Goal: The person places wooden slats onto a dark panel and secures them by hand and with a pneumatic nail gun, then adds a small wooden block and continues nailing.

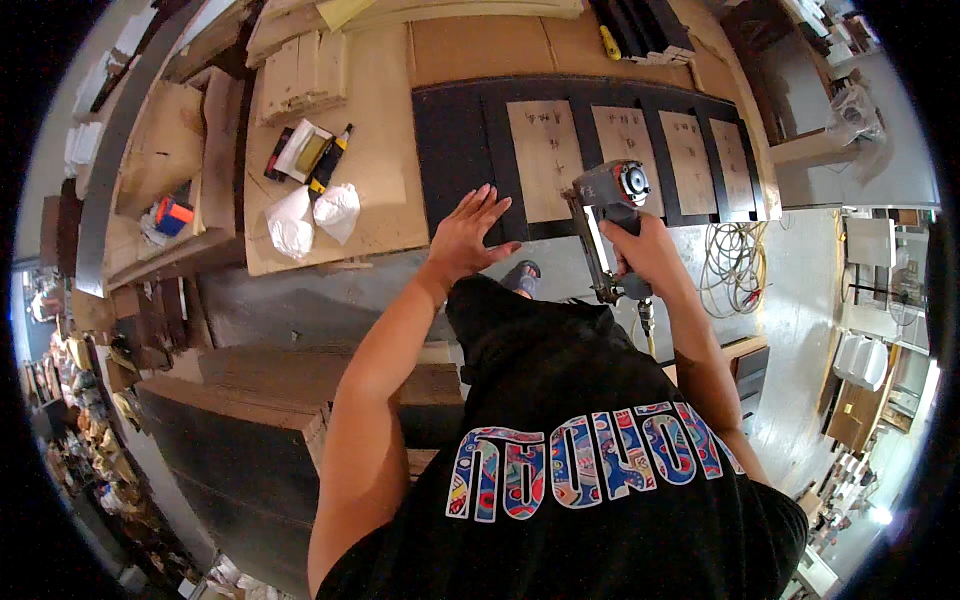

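My left hand (468, 236) lies with its fingers spread over the near edge of a black frame panel (448, 140), pressing near a seam on its left part. The panel has black crossbars, with several pale wood-coloured rectangles (545, 150) between them that bear handwritten marks. My right hand (648, 252) is wrapped round the handle of a grey and black nail gun (603, 184). The nail gun stands over the panel's near edge, its long magazine slanting down toward me. An air hose fitting (646, 318) hangs from its handle end.
The cardboard-covered bench (385, 120) bears white plastic bags (290, 222), a black-and-yellow tool (330, 160), pale wood strips (300, 78) and black strips (645, 32). A coiled hose (738, 265) lies on the floor at right. Dark boards (230, 430) are stacked at left.
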{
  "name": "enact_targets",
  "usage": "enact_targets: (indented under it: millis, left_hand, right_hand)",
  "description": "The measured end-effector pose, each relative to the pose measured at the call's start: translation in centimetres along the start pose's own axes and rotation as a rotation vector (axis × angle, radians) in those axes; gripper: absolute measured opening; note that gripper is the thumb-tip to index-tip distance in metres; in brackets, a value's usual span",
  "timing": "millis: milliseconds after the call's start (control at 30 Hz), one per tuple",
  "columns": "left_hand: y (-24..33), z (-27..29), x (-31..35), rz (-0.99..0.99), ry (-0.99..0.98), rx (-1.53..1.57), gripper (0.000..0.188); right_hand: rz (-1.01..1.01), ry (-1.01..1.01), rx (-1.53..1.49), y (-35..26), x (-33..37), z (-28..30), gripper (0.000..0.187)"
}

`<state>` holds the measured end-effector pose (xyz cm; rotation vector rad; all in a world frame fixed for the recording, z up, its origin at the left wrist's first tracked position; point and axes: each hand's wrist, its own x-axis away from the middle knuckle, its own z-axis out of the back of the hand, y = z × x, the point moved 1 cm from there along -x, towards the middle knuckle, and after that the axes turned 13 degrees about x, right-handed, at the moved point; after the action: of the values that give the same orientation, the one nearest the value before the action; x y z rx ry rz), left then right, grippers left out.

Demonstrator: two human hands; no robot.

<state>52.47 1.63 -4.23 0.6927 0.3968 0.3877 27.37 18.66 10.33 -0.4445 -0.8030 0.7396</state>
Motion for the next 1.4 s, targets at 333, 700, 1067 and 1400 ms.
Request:
enact_targets:
  millis: [333, 700, 1067, 1400]
  left_hand:
    - [-8.3, 1.9, -8.9, 0.048, 0.053, 0.046, 0.047]
    - [-9.4, 2.8, -11.3, -0.015, 0.049, -0.047, 0.047]
    - [-9.3, 2.9, -11.4, -0.065, 0.122, -0.032, 0.044]
    - [-9.3, 2.8, -11.4, -0.053, 0.111, -0.046, 0.044]
  right_hand:
    - [-0.071, 0.03, 0.011, -4.3, -1.6, -2.6, 0.041]
    - [-0.086, 0.071, 0.046, -7.1, -2.6, -5.9, 0.04]
    - [-0.217, 0.062, 0.03, -7.2, -2.5, -6.9, 0.038]
    - [-0.197, 0.094, 0.101, -7.4, -1.9, -7.2, 0.037]
